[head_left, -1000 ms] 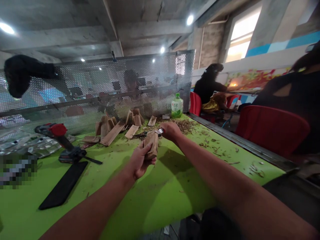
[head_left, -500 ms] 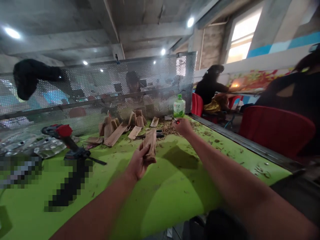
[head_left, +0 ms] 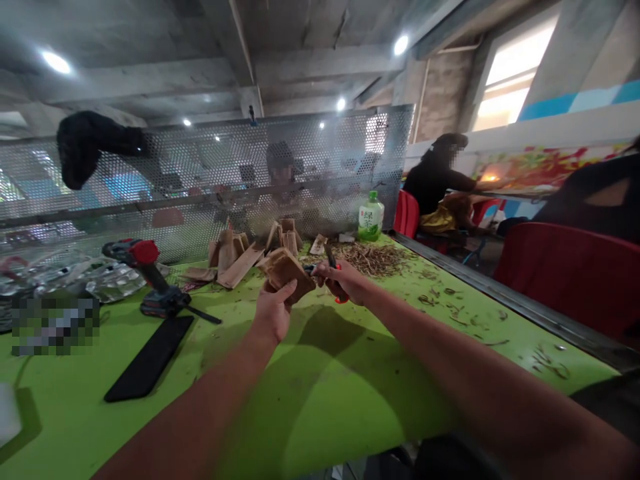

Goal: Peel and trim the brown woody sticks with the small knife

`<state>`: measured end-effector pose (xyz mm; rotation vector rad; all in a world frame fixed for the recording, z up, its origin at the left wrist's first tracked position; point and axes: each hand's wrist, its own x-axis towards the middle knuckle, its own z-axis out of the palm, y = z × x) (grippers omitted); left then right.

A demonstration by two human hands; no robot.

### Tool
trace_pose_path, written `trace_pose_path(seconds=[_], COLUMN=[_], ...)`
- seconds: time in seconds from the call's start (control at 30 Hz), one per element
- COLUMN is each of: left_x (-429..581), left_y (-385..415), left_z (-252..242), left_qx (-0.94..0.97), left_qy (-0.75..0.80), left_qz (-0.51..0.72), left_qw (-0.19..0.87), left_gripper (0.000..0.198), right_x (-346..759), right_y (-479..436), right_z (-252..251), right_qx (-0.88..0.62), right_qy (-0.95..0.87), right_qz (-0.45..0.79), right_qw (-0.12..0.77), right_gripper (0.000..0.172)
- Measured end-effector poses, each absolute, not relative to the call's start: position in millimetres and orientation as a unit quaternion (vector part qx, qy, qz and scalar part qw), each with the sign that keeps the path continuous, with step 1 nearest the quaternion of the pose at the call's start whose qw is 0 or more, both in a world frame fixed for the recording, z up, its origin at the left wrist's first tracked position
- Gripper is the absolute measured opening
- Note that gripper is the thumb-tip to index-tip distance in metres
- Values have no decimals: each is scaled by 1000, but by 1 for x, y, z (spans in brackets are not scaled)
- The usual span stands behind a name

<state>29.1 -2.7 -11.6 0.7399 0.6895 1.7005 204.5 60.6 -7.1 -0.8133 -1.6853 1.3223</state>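
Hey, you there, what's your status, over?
Left hand gripping a brown piece; right hand holding a red-handled knife beside it; shavings heaped beyond, on green table.

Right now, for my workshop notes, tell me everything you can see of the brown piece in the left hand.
The brown piece is a dull tan-brown, layered or folded chunk with ragged edges; it could be bark or stiff fibre, but the picture cannot settle that. It sits tilted, held up above the green table. The left hand grips its lower part, and the right hand holds a red-handled tool whose metal end appears to meet its right edge.
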Motion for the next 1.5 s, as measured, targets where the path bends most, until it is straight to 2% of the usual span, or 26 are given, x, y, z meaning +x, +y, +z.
trace_pose_path(seconds=[0.1, 0.23, 0.53, 0.6, 0.7, 0.77, 0.83, 0.93, 1.0, 1.1, 1.27, 1.43, 1.5], left_x=[29, 33, 27, 20, 11, 6, 4, 3, 4, 5, 15, 28, 31], left_y=[-1, -4, -2, 0, 2, 2, -1, -9, -12, -14, -15, -18, -20], left_z=[-12, -11, -9, -8, -6, -3, 1, 6, 7, 4, -3, -3, 1], left_qx=[308, 329, 441, 466, 393, 339, 332, 366, 391, 399, 382, 442, 476], left_qy=[279, 263, 287, 293, 336, 351, 342, 314, 304, 330, 389, 379, 376], left_qz=[731, 724, 680, 641, 595, 560, 513, 446, 421, 413, 425, 589, 622], left_qw=[541, 547, 512, 534, 615, 670, 714, 754, 760, 749, 723, 561, 494], left_gripper=[50, 48, 42, 44, 45, 41, 45, 60, 60, 50, 33, 62, 67], right_x=[201, 196, 199, 207, 222, 231, 237, 243, 244, 244, 235, 231, 232], right_y=[54, 52, 66, 69, 76, 80, 81, 78, 74, 69, 63, 67, 73], right_z=[-6, -4, -6, 0, 8, 10, 10, 7, 8, 10, 10, 4, 2], right_qx=[-305, -285, -247, -252, -243, -219, -215, -254, -280, -280, -257, -246, -273], right_qy=[-688, -727, -722, -722, -746, -775, -805, -851, -872, -886, -890, -861, -836], right_qz=[517, 464, 362, 311, 181, 101, 54, 35, 35, 21, -6, -24, -21], right_qw=[408, 419, 536, 565, 593, 584, 550, 458, 401, 370, 377, 445, 475], right_gripper=[50, 44, 34, 31, 27, 24, 22, 24, 28, 31, 28, 41, 47])
